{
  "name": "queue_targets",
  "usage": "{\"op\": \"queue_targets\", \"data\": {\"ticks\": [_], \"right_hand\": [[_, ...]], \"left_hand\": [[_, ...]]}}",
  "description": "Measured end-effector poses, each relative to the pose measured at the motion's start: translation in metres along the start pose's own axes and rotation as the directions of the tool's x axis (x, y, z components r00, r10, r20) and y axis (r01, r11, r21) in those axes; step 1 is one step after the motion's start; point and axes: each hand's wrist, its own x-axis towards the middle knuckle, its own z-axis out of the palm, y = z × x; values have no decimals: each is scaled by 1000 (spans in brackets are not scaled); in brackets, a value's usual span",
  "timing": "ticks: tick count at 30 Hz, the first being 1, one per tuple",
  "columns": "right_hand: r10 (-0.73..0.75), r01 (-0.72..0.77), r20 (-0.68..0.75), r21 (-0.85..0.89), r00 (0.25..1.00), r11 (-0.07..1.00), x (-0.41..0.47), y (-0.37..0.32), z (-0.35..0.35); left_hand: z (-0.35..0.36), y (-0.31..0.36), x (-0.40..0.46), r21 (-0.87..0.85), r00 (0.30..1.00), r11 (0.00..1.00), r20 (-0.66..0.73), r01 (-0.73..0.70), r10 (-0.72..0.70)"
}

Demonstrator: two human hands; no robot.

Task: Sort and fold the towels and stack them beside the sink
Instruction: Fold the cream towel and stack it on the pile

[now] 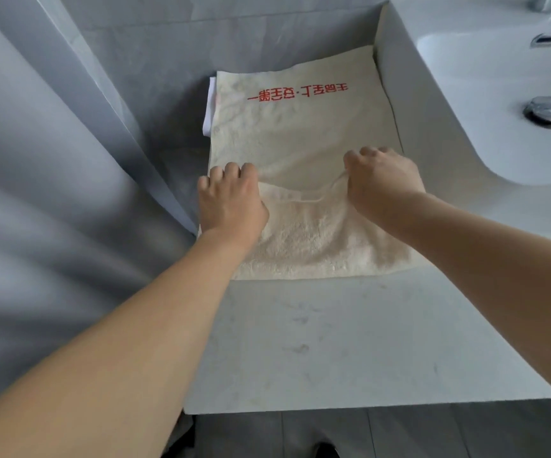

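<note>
Both hands, L (pixel 231 200) & R (pixel 383 180), pinch the near edge of cream towel (pixel 300 133) on bench (pixel 333 342); white towel (pixel 208 107) prob. underneath, beside sink (pixel 485 94).

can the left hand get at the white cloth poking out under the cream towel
Probably yes. The folded white cloth shows along the left edge of the cream terry towel, uncovered there. The left hand grips the towel's folded edge and would have to let go first.
</note>
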Motion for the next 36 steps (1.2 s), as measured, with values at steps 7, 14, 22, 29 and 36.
{"op": "queue_targets", "data": {"ticks": [7, 14, 22, 29, 36], "right_hand": [[108, -70, -172, 216, 979, 974, -9, 28, 63], [142, -101, -140, 266, 980, 959, -8, 29, 62], [149, -115, -106, 277, 983, 954, -7, 29, 59], [151, -115, -107, 287, 983, 951, -6, 29, 58], [199, -202, 44, 344, 979, 917, 1, 27, 42]], "left_hand": [[50, -18, -13, -167, 980, 977, -127, 131, -153], [46, -19, -13, -233, 969, 951, -91, 202, -228], [43, -18, -13, -195, 971, 956, -54, 220, -235], [42, -18, -13, -205, 971, 954, -42, 221, -234], [35, -19, -14, -231, 973, 947, 4, 224, -230]]}}
